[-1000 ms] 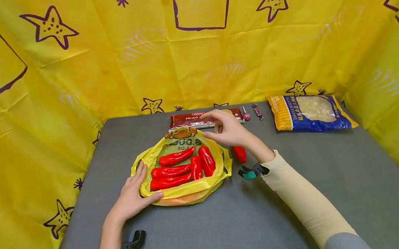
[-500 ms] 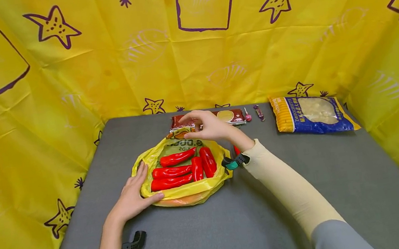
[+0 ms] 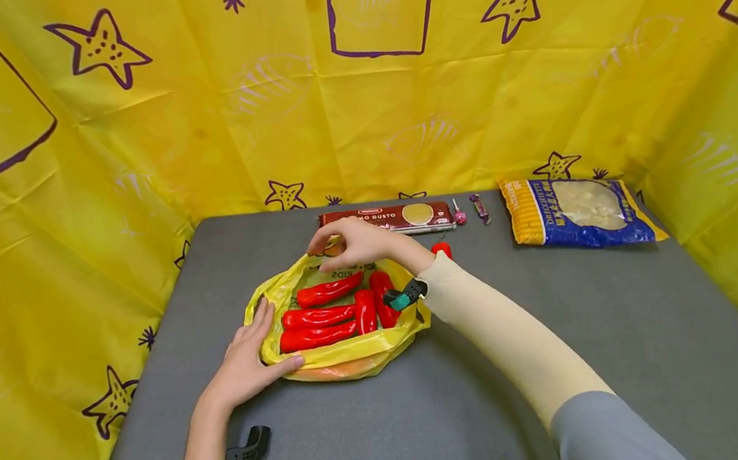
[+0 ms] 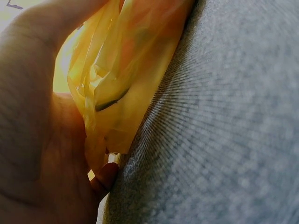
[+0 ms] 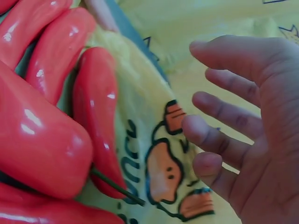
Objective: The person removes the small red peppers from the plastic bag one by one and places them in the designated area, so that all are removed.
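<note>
A yellow plastic bag sits with its mouth spread wide, and several glossy red peppers lie inside. My left hand rests on the bag's left side, fingers extended along the rim and thumb across the front edge. In the left wrist view the translucent bag wall lies against that hand. My right hand is above the bag's far rim, fingers loosely curved with nothing between them. The right wrist view shows its fingers apart, near the printed duck on the bag's inner side.
A brown biscuit packet lies at the table's back, beside a lollipop and a purple-wrapped candy. Farther right is a blue and yellow pasta bag. One red piece shows beyond my right wrist. Yellow cloth walls enclose the grey table.
My right hand has moved left and slightly nearer, from in front of the biscuit packet to the yellow bag's far rim. The left hand and the peppers have stayed in place.
</note>
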The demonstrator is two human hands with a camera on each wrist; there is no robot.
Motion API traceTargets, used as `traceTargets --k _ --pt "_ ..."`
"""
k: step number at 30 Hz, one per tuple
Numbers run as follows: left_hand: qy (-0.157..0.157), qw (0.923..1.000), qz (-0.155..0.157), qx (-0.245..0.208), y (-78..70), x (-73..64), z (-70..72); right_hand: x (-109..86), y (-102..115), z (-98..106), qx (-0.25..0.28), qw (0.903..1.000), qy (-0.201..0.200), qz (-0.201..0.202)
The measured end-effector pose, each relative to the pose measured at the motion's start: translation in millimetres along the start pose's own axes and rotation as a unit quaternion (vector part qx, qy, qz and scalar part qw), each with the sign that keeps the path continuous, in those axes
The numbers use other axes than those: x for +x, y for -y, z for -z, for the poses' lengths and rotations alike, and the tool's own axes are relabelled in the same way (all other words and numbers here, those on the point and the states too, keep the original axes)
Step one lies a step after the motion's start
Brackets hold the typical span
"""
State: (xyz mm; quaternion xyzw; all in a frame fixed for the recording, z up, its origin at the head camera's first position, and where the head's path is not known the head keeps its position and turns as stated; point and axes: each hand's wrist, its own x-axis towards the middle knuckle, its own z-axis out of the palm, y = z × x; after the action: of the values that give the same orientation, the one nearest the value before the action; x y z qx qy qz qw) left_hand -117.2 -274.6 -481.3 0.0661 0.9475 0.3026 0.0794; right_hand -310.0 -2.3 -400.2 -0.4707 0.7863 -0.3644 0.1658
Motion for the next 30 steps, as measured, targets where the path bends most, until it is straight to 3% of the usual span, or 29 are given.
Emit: traceTargets --k 5,15,20,30 --pt "-0.002 1.0 -0.002 -0.004 0.6 -0.2 1.1 13.5 -4 -11 -0.03 0.999 0.033 -0.001" --pt "-0.001 1.0 0.002 -0.003 1.3 0.0 0.0 29.1 -15 -33 -0.029 0.9968 0.071 -0.025" --pt "-0.001 1.0 -0.001 -0.004 1.5 0.2 -2.0 31.5 -18 -38 -0.014 0.9955 0.089 -0.028" --pt "-0.007 0.9999 -0.007 -0.007 2.8 0.0 -1.4 33.4 -19 -44 -0.032 0.9904 0.124 -0.051"
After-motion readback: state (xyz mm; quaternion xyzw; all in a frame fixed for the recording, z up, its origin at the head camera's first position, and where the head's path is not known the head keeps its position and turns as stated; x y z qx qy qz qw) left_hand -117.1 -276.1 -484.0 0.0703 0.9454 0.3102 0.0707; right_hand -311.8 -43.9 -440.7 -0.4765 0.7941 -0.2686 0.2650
